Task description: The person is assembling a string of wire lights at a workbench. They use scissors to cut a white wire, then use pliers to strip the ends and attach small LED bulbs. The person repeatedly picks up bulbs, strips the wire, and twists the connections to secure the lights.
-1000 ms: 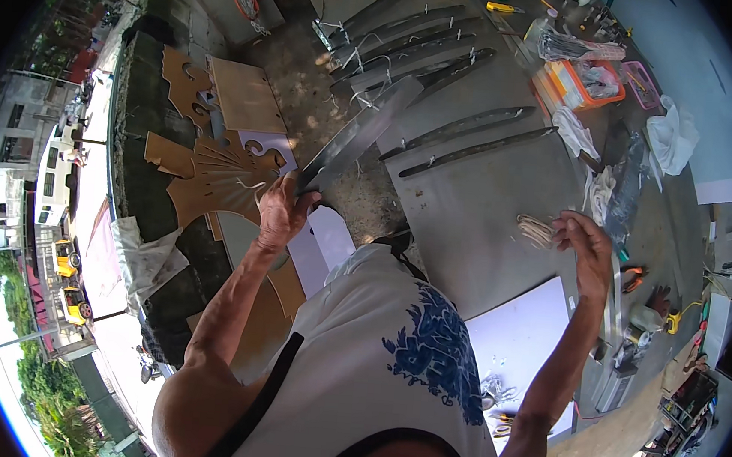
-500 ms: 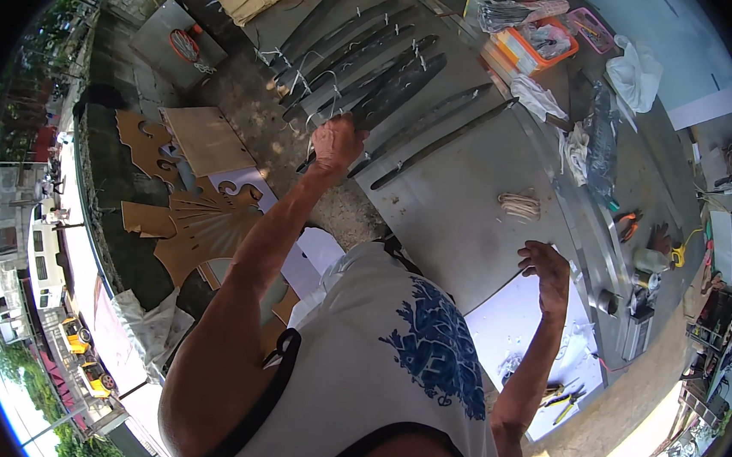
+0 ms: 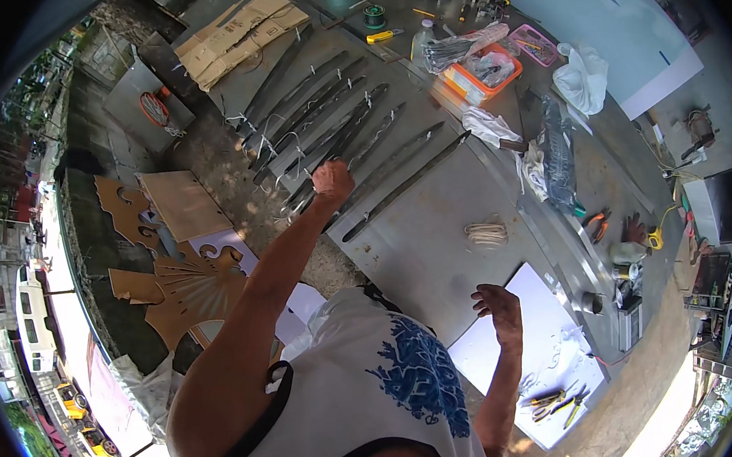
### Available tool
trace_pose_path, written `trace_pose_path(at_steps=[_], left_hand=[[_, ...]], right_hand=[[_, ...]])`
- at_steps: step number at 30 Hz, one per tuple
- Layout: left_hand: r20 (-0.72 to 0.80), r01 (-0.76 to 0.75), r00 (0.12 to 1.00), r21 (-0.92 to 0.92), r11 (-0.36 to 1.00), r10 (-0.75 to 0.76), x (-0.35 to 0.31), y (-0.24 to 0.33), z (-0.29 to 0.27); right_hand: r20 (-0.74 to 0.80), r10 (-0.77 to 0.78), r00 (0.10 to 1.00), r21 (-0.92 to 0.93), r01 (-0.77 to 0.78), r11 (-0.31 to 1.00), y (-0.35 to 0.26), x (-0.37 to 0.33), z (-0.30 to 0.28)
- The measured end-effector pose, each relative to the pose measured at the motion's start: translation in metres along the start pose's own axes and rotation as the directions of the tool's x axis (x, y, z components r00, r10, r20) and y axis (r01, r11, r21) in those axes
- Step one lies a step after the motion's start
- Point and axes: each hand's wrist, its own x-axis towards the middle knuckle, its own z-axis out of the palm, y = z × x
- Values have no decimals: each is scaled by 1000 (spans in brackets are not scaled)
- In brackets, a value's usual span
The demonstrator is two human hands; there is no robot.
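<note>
Several long, dark, curved strips with pointed ends lie side by side on the grey metal tabletop, short white ties fixed along them. My left hand is closed round the near end of a dark strip in the middle of the row; the fingers hide that end. My right hand hovers above the edge of a white sheet, its fingers apart and slightly bent, holding nothing. A coil of pale cord rests between the row and the right hand.
Pliers lie on the white sheet. An orange tub, a yellow cutter knife and flattened cardboard are at the far side. Cut brown panels stand below the table's left edge. A tape measure lies at right.
The strip in my left hand showed a broad, raised face and now lies narrower, in line with the others. My right hand has come lower and left in view. The whole view has shifted.
</note>
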Motion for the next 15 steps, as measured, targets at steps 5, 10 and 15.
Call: trace_pose_path(at_steps=[5, 10, 15], left_hand=[[-21, -47, 999, -11, 999, 47, 4, 1, 1], [-16, -88, 996, -5, 996, 88, 3, 0, 9], [-20, -73, 997, -41, 996, 72, 3, -10, 10]], right_hand=[[4, 49, 999, -55, -49, 997, 6, 6, 13], [42, 86, 995, -89, -82, 993, 12, 13, 31], [139, 115, 984, -93, -102, 990, 29, 32, 53]])
